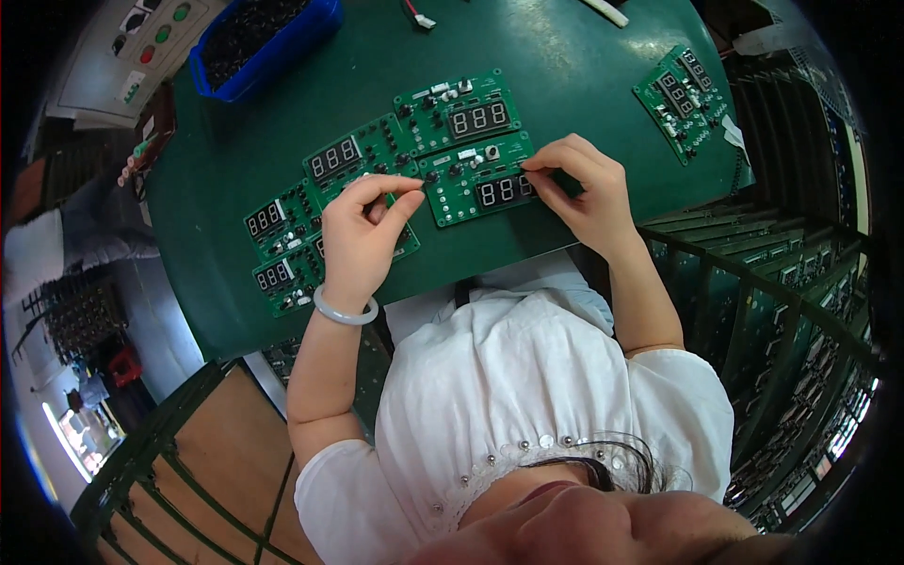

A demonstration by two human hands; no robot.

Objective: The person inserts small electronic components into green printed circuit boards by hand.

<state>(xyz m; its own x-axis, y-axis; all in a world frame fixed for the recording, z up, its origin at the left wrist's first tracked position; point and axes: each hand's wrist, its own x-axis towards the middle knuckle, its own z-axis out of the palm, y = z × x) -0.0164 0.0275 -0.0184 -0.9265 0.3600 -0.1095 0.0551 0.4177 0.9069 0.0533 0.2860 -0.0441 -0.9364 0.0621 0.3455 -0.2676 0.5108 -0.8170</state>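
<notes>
A green circuit board (459, 200) with a dark digit display lies at the near middle of the table, between my hands. My left hand (363, 231) is closed in a pinch at its left edge, thumb against fingers. My right hand (589, 193) pinches the right edge, its fingertips beside the display. Directly behind sits another circuit board (428, 118), close against it. More boards form a slanting row to the left, among them a circuit board (377, 141) and a circuit board (303, 268); my left hand and wrist partly cover some of these.
At the back left stands a blue bin (222, 87) full of small black parts, near a control box (122, 56) with coloured buttons. A separate group of boards (680, 104) lies at the far right of the green table (584, 85). Racks (782, 292) of boards flank the right side.
</notes>
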